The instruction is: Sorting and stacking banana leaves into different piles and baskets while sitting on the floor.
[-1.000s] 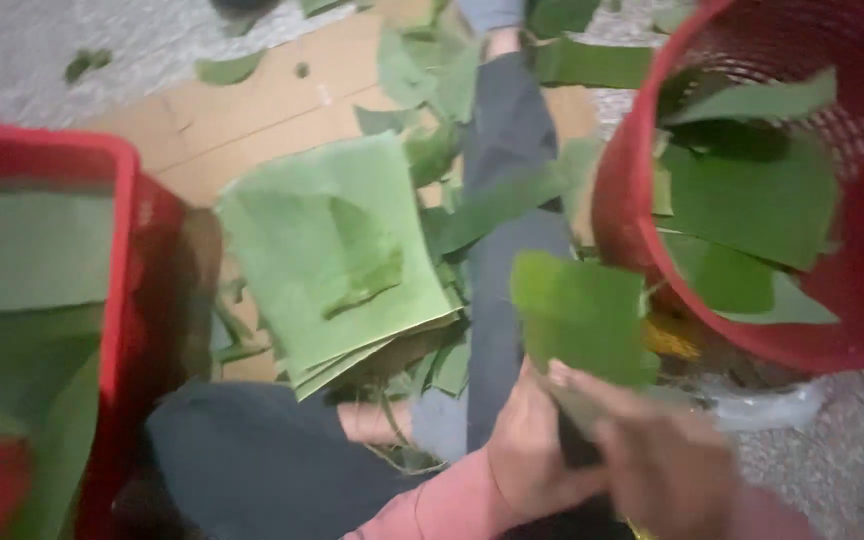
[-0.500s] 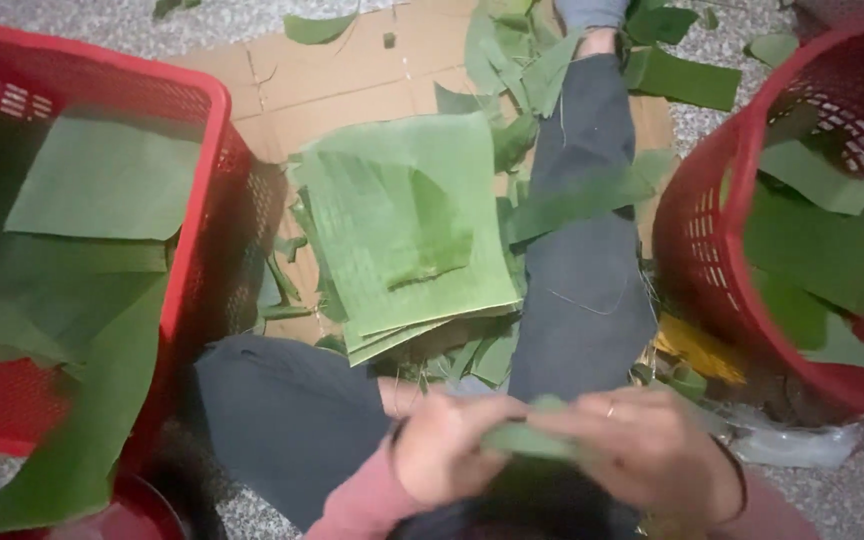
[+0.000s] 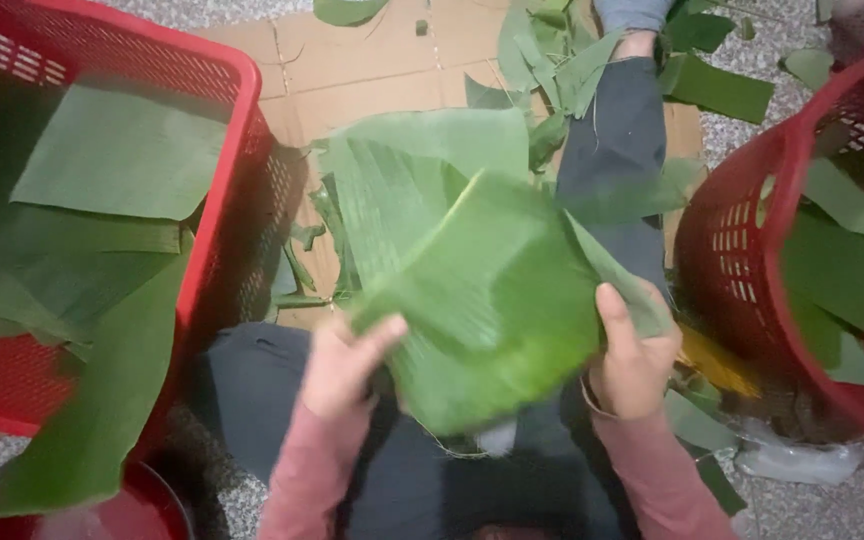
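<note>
a banana leaf (image 3: 482, 300) lies between the left hand (image 3: 337, 365) and right hand (image 3: 632, 360), above a leaf stack (image 3: 402, 160) on cardboard (image 3: 352, 60); leaf-filled baskets stand left (image 3: 242, 100) and right (image 3: 742, 230).

Bright green ribbed leaf (image 3: 482, 300) lies between two red lattice baskets (image 3: 242, 120), over brown cardboard (image 3: 352, 60); sleeves (image 3: 312, 470) below the leaf are pink, trousers (image 3: 622, 130) dark grey.

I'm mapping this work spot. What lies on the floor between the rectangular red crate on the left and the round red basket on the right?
In the head view, between the red crate and the red basket: flattened cardboard, a stack of green leaves and the person's outstretched leg.
</note>
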